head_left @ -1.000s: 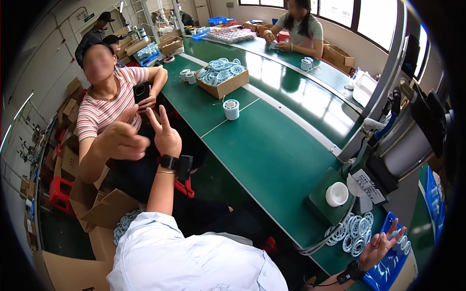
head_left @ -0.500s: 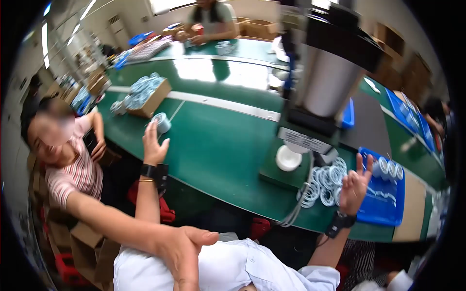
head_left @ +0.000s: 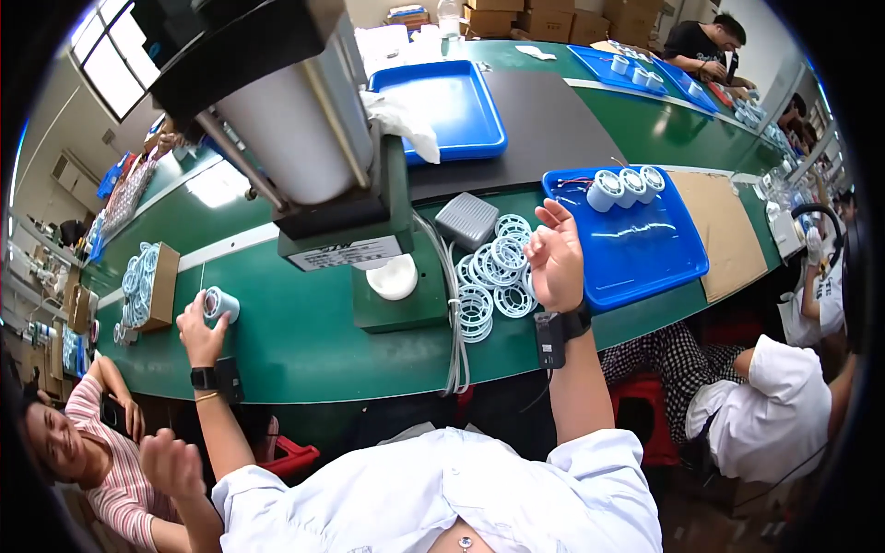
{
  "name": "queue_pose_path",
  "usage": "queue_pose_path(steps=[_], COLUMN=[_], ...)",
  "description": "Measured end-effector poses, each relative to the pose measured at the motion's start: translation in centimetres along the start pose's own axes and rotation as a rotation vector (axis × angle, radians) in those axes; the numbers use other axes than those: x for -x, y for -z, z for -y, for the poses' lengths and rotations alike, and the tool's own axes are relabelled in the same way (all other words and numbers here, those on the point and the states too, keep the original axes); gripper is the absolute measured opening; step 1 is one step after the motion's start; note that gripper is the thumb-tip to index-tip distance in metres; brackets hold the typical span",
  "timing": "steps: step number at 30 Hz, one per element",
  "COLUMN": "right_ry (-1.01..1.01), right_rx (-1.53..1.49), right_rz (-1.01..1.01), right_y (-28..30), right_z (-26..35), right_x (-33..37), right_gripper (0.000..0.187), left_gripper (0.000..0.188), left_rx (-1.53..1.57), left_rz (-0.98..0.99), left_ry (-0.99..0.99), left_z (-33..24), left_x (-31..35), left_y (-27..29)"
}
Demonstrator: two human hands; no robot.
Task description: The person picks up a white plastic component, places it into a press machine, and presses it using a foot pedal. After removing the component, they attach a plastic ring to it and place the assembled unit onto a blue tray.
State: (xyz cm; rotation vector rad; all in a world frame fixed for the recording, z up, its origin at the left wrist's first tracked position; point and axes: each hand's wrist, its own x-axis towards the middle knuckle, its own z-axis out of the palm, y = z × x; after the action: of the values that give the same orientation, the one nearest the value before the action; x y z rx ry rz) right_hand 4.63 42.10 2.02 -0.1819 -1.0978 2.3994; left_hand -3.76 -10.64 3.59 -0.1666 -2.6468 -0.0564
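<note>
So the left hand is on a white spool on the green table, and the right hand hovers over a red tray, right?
Not quite: the tray is blue, not red, as the head view shows. The left hand does touch the spool on the table, and the right hand is raised beside the tray.

Both arms stretch forward, elbows bent, each wrist wearing a dark band. The left hand [head_left: 200, 334] reaches far out to the left, fingers curled and closing at the fingertips. The right hand [head_left: 555, 263] is raised, palm turned inward, fingers loosely bent and parted, gripping nothing.
</note>
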Motion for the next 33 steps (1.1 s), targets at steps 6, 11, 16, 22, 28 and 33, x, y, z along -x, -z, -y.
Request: queue_pose_path(steps=[6,11,16,22,28,33], right_ry=[-0.014,0.010,0.010,0.050,0.005,-0.045], right_rx=[0.021,0.013,-0.021,-0.063,-0.014,-0.032], right_rz=[0.007,0.112,0.220,0.258,0.308,0.338], right_y=[0.4,0.1,1.1,1.1,0.6,0.4], right_z=[-0.6,-0.7,0.3,0.3,0.1,-0.3], right_x=[-0.5,-0.2,-0.1,-0.3,-0.2,0.1], right_gripper=[0.035,0.033,0.032,0.030,0.029,0.028], left_gripper=[0.050,0.053,0.055,0.057,0.056,0.053], left_rx=[0.842,1.085,1.315,1.302,1.313,1.262], left_rz=[0.165,0.345,0.470,0.486,0.439,0.379], left_ry=[0.150,0.141,0.067,-0.203,-0.329,-0.395], left_z=[-5.5,-6.5,-10.6,-16.1,-20.9,-23.3], left_x=[-1.1,-1.8,-3.1,-4.4,-3.9,-3.6], left_y=[-2.1,-3.6,-2.1,1.2,1.1,1.6])
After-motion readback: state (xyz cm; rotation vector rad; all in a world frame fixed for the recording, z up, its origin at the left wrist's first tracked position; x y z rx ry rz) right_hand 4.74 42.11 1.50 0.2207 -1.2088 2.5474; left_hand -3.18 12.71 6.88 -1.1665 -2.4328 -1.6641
